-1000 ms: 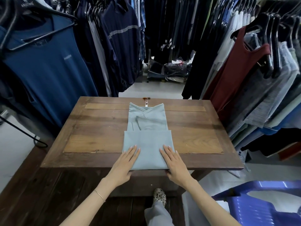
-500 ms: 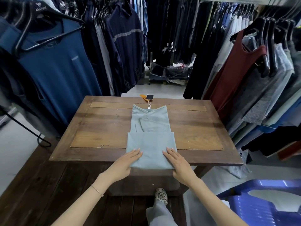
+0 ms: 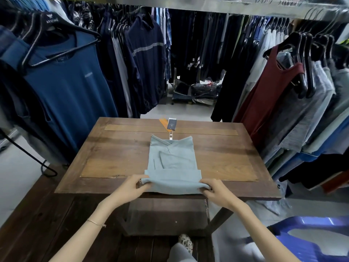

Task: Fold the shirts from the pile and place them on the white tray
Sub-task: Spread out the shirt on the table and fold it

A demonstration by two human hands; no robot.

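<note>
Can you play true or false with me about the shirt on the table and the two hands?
1. The left hand and the right hand each grip a near corner of the shirt. True.
2. The shirt is red. False: it is pale blue-green.
3. The shirt lies on a wooden table. True.
4. The tags lie right beside the hands. False: they lie at the table's far edge, past the shirt's collar.
</note>
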